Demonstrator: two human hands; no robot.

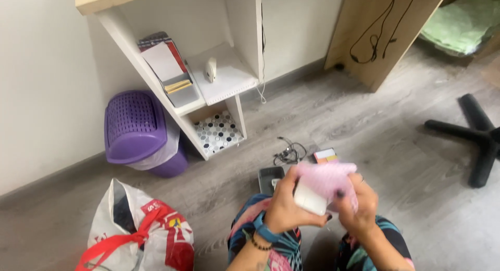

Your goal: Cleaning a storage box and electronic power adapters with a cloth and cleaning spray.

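A: What were the hands doing just then?

B: Both were closed on the same bundle, held over the lap above the floor. The left hand gripped a white box from below, fingers curled round it. The right hand pinched the pink wrap that covered the box's top.

A: How far had it got?

B: About halfway, I'd judge. The wrap sat over the upper part of the box, but the lower white end was bare. Whether the wrap was going on or coming off, I couldn't tell.

A: And around her?

B: A dark tray lay on the floor just beyond the hands, with a tangle of cable and a small coloured box near it. A white and red bag stood to the left, a purple basket by the wall, beside a white shelf with books. None of those were touched.
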